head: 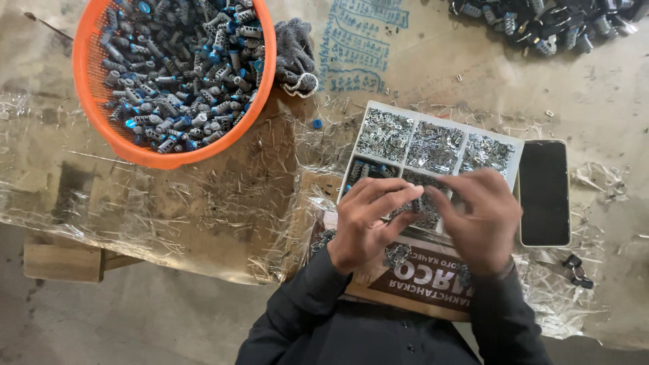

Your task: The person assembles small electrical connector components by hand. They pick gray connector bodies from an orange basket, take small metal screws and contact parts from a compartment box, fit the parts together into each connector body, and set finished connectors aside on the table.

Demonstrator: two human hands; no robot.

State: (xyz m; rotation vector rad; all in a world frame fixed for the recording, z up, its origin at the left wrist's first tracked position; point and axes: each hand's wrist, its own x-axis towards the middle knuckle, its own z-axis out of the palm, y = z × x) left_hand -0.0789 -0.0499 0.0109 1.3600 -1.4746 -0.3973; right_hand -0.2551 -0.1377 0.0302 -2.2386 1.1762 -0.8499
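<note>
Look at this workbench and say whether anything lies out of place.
One small blue cap lies alone on the plastic sheet, between the orange basket and the divided tray. Tiny metal bits are scattered around the tray. Both hands, left hand and right hand, meet over it.

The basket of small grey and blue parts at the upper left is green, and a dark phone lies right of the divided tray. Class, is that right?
Not quite. The head view shows the basket is orange, not green. It does hold grey and blue parts, and the phone lies right of the tray.

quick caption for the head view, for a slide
Both hands, left hand and right hand, meet over a white compartment tray of small metal parts beside an orange basket.
</note>
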